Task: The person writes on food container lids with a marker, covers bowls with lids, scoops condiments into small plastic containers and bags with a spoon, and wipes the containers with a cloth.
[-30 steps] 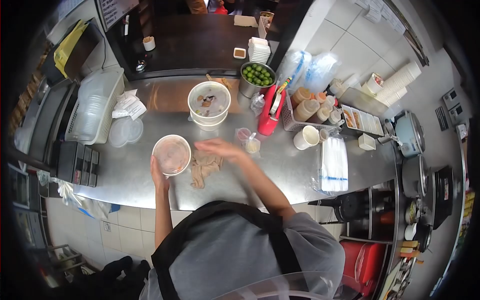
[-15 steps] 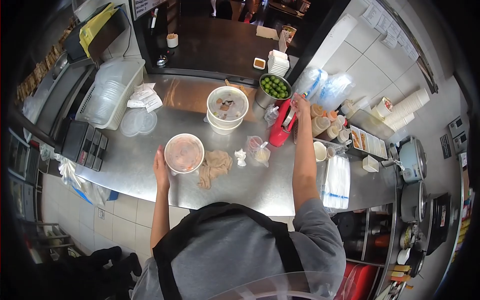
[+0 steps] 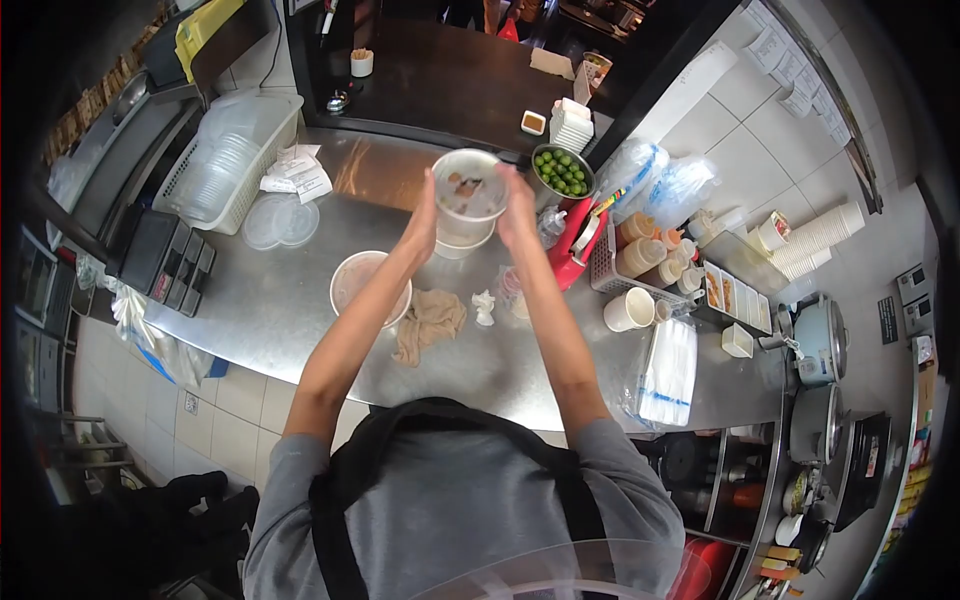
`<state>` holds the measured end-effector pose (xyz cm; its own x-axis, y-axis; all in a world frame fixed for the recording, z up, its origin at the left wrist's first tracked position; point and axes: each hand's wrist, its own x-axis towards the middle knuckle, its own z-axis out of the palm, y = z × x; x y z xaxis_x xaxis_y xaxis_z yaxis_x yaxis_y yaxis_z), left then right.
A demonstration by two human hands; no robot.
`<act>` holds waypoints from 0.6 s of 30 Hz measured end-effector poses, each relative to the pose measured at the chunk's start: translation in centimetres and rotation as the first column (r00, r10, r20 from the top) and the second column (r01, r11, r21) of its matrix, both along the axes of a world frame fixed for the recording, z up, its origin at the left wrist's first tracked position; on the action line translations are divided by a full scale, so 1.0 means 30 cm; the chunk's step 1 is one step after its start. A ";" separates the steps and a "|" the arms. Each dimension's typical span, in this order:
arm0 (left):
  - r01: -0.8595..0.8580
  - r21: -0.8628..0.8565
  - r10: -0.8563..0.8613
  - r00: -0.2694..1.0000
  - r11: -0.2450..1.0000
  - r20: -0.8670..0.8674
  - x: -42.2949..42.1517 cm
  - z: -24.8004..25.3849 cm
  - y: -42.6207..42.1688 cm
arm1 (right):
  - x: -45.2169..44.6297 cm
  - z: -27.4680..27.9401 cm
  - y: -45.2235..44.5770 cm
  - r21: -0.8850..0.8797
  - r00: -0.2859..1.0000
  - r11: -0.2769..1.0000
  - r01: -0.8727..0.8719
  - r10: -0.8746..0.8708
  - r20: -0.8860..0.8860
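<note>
Shiny steel counter [image 3: 250, 300] stretches beneath the left hand [image 3: 423, 222] and right hand [image 3: 517, 210], clasping a round, seemingly plastic-lidded tub [image 3: 467, 192] at twelve o'clock.

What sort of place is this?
Probably a restaurant or takeaway kitchen: a lidded food tub, squeeze bottles and stacked paper cups around a stainless-steel counter.
</note>
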<state>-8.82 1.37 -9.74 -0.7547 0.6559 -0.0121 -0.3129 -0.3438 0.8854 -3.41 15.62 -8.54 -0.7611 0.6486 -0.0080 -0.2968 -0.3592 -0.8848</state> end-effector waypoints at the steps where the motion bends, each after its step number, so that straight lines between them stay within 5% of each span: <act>1: 0.028 0.019 -0.027 0.999 0.999 -0.042 -0.009 0.048 0.007 | 0.020 0.077 -0.016 -0.023 1.000 1.000 -0.012 0.012 -0.001; 5: 0.185 0.036 -0.178 0.975 0.982 -0.134 -0.059 0.330 -0.015 | 0.026 0.330 0.017 0.045 0.954 0.997 -0.058 0.069 -0.292; 8: 0.118 -0.061 -0.131 0.940 0.991 -0.314 -0.049 0.486 -0.039 | 0.058 0.468 0.024 0.117 0.917 0.991 -0.057 0.099 -0.386; 18: 0.167 -0.122 -0.200 0.920 0.978 -0.336 -0.123 0.469 -0.053 | 0.051 0.474 0.075 0.063 0.913 0.992 -0.110 0.126 -0.387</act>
